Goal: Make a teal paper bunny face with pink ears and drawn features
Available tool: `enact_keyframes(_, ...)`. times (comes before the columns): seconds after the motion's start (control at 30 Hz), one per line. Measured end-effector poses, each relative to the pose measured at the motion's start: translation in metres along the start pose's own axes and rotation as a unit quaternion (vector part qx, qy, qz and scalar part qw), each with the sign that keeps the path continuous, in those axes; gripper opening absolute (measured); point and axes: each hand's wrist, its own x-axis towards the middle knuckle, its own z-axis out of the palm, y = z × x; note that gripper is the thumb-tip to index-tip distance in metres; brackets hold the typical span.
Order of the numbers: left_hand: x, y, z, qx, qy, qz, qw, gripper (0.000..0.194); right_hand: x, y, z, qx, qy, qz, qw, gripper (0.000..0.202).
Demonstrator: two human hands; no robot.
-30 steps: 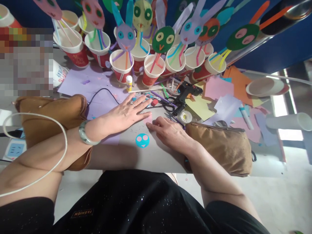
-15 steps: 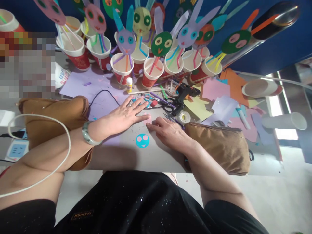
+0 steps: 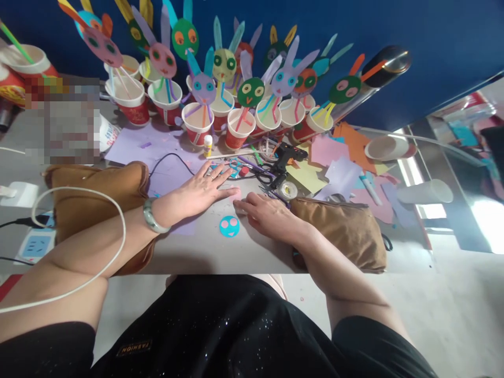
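A small blue paper disc (image 3: 229, 229) with pink eyes and a pink triangle mouth lies face up on the table, just below the gap between my hands. My left hand (image 3: 200, 190) rests palm down beyond it to the left, fingers spread, holding nothing. To the right, my right hand (image 3: 270, 214) lies low on the table with its fingers loosely stretched and nothing visible in them. Between thumb and fingertips of the two hands sits a faint pink paper piece (image 3: 235, 193). A red cap (image 3: 244, 171) lies past my left fingertips.
Paper cups (image 3: 197, 118) with rabbit-faced paper figures line the back. In front are a glue stick (image 3: 208, 147), a black glue gun (image 3: 286, 157), a tape roll (image 3: 289, 190) and coloured paper sheets (image 3: 307, 176). Brown cushions (image 3: 96, 184) flank my forearms; a white cable (image 3: 123, 226) loops across the left.
The view has shifted, showing more of the back and right side. My right hand's fingers have straightened slightly; my left hand and the blue disc stay in place.
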Motion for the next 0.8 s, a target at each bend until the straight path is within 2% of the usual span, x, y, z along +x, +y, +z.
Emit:
enact_keyframes(0.13, 0.002, 0.0, 0.003, 0.003, 0.004, -0.003, 1.0, 0.061, -0.007, -0.005, -0.016, -0.004, -0.027, -0.005, 1.0, 0.053)
enact_keyframes(0.27, 0.003, -0.001, 0.009, 0.007, 0.006, -0.007, 1.0, 0.071, -0.013, 0.002, -0.024, -0.004, -0.034, -0.001, 0.999, 0.055)
enact_keyframes(0.4, 0.006, 0.001, 0.007, 0.024, -0.017, -0.013, 0.999, 0.071, -0.014, 0.017, -0.025, -0.02, -0.022, 0.014, 0.999, 0.045)
enact_keyframes(0.53, 0.01, 0.0, 0.001, 0.039, -0.058, -0.009, 0.998, 0.073, -0.012, 0.043, -0.028, 0.006, 0.009, 0.043, 0.999, 0.041)
enact_keyframes(0.63, 0.011, -0.002, 0.003, 0.032, -0.062, -0.013, 0.997, 0.069, -0.014, 0.071, -0.036, 0.008, 0.057, 0.092, 0.994, 0.041)
enact_keyframes(0.7, 0.01, -0.003, 0.007, 0.023, -0.04, -0.009, 0.999, 0.063, -0.021, 0.092, -0.043, -0.034, 0.124, 0.174, 0.976, 0.046)
enact_keyframes(0.73, 0.01, -0.004, 0.009, 0.024, -0.031, -0.005, 0.999, 0.062, -0.026, 0.102, -0.047, -0.066, 0.171, 0.232, 0.955, 0.051)
enact_keyframes(0.8, 0.008, -0.004, 0.011, 0.028, -0.009, 0.002, 1.0, 0.064, -0.042, 0.121, -0.053, -0.121, 0.271, 0.343, 0.891, 0.066)
